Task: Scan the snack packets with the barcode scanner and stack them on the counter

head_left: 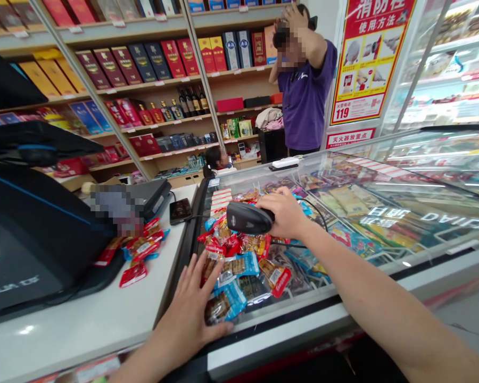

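Wrapped around the handle of a black barcode scanner [247,218], my right hand [285,213] holds it above a pile of snack packets on the glass freezer top. My left hand [193,308] is spread beside the pile, its fingers apart, close to a blue packet [225,302] at the near edge. Another blue packet [239,266] and a red one [277,277] lie below the scanner. More red packets [141,250] lie on the white counter at the left.
A phone [180,211] lies on the white counter [143,303] beside a dark register machine [35,229]. A person in a purple shirt [307,101] stands beyond the freezer, hands on head. Shelves of boxes [139,61] line the back; another head shows low behind the freezer.
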{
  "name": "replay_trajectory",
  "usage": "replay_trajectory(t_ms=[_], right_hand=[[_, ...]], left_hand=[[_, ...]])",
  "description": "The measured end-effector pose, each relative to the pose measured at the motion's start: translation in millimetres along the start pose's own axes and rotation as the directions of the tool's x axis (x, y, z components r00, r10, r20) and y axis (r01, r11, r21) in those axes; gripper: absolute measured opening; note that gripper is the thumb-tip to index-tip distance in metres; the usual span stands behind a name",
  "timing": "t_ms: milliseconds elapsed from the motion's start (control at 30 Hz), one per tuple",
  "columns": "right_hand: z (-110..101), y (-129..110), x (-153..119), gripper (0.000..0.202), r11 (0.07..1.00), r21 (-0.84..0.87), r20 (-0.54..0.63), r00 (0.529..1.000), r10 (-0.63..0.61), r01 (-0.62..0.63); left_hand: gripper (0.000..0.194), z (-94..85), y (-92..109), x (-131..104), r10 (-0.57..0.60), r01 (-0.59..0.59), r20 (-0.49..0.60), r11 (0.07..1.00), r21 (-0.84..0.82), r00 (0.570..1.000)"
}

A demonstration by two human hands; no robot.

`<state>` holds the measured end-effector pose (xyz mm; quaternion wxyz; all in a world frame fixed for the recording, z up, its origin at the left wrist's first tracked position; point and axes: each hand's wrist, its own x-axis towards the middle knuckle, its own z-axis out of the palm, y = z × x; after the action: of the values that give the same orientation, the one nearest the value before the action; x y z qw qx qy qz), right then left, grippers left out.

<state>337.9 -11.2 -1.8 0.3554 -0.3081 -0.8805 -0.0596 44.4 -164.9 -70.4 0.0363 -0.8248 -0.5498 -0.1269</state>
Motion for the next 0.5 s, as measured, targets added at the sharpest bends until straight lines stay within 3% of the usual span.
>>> replay_trajectory(t_ms=[100, 200, 367, 500], right_hand=[[2, 1, -1, 0.029, 1.0, 0.002, -0.003, 1.0, 0.003, -0.003], [3, 3, -2, 0.028, 1.0, -0.002, 0.004, 1.0, 0.016, -0.016], [3, 6, -3, 0.027, 0.999, -0.016, -0.001, 0.999, 0.04, -0.04], [4, 9, -4, 0.026, 0.997, -0.043, -0.004, 0.998, 0.056, -0.056]], left_hand=[[0.099, 4.6, 8, 11, 0.013, -0.021, 0.123, 0.998, 0.061, 0.992], [0.095, 8.0, 12, 35, -0.028, 0.02, 0.18, 0.999, 0.046, 0.983], [0.096, 18.5, 6, 76, -0.062, 0.072, 0.214, 0.997, -0.036, 0.975], [0.087, 23.6, -2, 100, -0.034, 0.044, 0.174, 0.997, -0.056, 0.984]])
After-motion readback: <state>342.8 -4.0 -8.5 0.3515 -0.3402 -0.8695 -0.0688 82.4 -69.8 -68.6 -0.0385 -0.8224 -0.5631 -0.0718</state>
